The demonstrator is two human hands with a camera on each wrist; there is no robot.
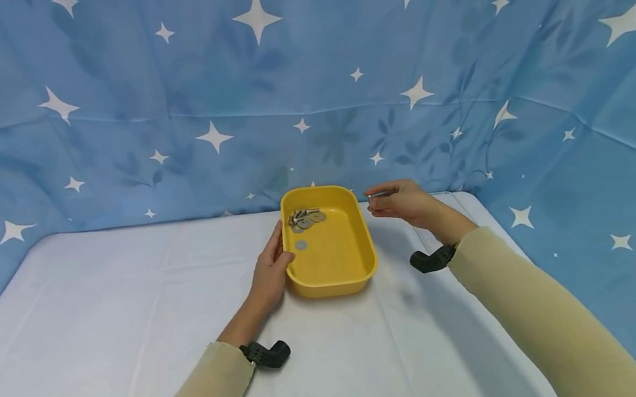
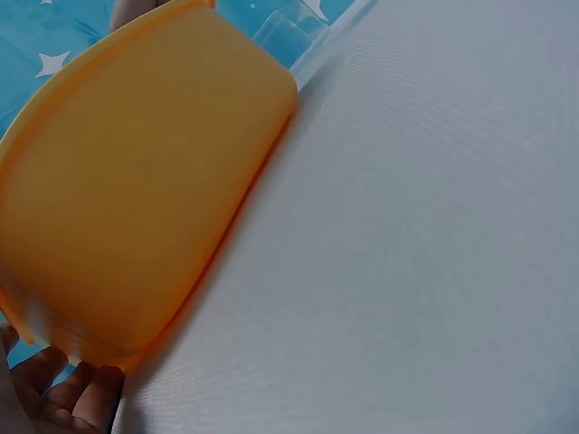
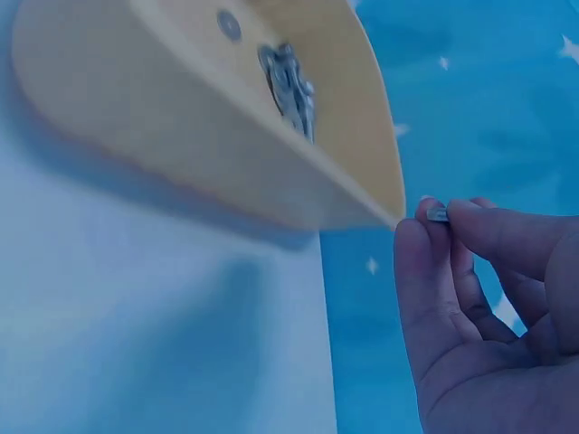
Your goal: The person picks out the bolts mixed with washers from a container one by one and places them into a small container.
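Note:
A yellow plastic bin (image 1: pixel 333 249) stands on the white table. Inside it, toward the back left, lies a small heap of metal screws (image 1: pixel 299 216) and flat grey washers (image 1: pixel 305 223), with one washer (image 1: pixel 300 245) apart from the heap. My left hand (image 1: pixel 269 272) grips the bin's left side, thumb over the rim and fingers along the outer wall. Just past the bin's right rim, my right hand (image 1: pixel 408 204) is raised above the table. Between its thumb and fingertips it pinches a small metal screw (image 3: pixel 438 214), mostly covered by the fingers.
A blue curtain (image 1: pixel 303 81) with white stars hangs behind and beside the table (image 1: pixel 100 318). Behind the bin, the left wrist view shows a clear plastic object (image 2: pixel 294 41) near the table's back edge. Each wrist carries a black strap device (image 1: pixel 267 355).

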